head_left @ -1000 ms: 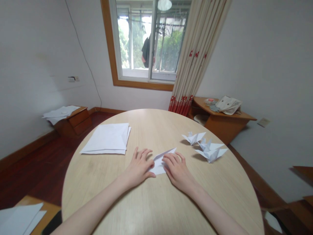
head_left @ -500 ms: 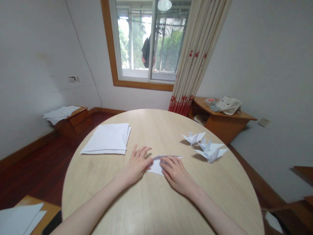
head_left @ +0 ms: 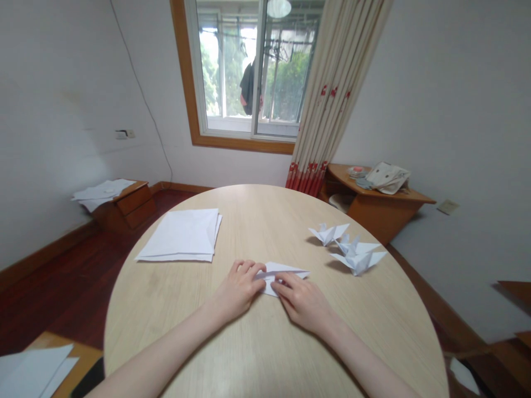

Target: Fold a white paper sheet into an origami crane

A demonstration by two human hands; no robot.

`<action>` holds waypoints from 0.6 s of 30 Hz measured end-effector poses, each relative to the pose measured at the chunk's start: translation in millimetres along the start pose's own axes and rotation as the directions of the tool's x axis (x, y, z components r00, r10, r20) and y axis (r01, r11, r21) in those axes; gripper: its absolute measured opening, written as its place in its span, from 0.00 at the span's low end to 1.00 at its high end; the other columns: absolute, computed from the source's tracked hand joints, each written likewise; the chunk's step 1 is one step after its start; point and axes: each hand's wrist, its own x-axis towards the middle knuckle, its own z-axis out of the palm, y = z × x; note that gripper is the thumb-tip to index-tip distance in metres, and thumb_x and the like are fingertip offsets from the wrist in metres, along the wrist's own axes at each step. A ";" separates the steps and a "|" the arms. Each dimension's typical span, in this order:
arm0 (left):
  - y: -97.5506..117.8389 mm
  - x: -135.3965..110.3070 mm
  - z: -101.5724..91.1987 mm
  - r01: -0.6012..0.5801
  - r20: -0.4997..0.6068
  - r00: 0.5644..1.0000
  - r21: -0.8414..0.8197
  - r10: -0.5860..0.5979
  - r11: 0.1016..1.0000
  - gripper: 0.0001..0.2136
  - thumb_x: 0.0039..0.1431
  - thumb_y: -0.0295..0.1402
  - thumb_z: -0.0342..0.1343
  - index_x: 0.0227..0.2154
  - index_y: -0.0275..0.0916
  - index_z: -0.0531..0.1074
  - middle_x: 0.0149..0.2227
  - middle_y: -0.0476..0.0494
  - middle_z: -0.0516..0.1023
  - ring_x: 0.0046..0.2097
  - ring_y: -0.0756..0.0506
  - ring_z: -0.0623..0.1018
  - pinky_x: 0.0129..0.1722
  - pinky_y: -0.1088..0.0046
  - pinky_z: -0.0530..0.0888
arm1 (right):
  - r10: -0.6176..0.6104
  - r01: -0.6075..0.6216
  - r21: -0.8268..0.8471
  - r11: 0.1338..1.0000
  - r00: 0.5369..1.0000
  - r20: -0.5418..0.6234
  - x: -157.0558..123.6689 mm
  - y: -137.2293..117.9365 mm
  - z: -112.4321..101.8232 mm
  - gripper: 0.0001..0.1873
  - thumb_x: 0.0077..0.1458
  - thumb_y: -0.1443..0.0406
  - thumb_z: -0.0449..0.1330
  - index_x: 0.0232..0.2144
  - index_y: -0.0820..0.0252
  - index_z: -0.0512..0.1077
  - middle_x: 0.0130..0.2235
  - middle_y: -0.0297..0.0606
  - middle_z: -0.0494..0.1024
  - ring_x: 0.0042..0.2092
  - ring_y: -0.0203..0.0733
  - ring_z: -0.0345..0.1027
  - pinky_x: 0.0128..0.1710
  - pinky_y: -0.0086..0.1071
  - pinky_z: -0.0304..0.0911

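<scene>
A folded piece of white paper (head_left: 286,268) lies on the round wooden table (head_left: 265,354) in front of me. At its left end, my left hand (head_left: 243,284) has its fingers bent and closed on the paper's edge. The fingers of my right hand (head_left: 301,298) are curled together and press on the paper's right part. Both hands cover some of the folds. Off to the right stand three folded paper cranes (head_left: 359,262) with spread wings, close together.
A stack of white paper sheets (head_left: 182,235) lies at the table's left. Beyond the table are a low drawer cabinet (head_left: 135,204) with papers on top and a corner desk (head_left: 381,213) holding a bag (head_left: 388,177). More sheets (head_left: 33,370) sit at lower left.
My left hand's raised, spread fingers have come down and bent onto the paper. The paper's upper flap now lies flatter, and my right fingers have shifted slightly.
</scene>
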 end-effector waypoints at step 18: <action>6.1 -0.6 15.0 0.125 -0.066 0.983 -0.424 -0.169 0.897 0.15 0.58 0.22 0.50 0.48 0.37 0.60 0.51 0.36 0.68 0.53 0.40 0.69 0.53 0.57 0.70 | 0.043 -0.012 0.168 0.986 0.982 -0.184 0.2 5.7 9.1 0.23 0.51 0.78 0.51 0.50 0.61 0.62 0.53 0.51 0.67 0.55 0.51 0.59 0.52 0.50 0.61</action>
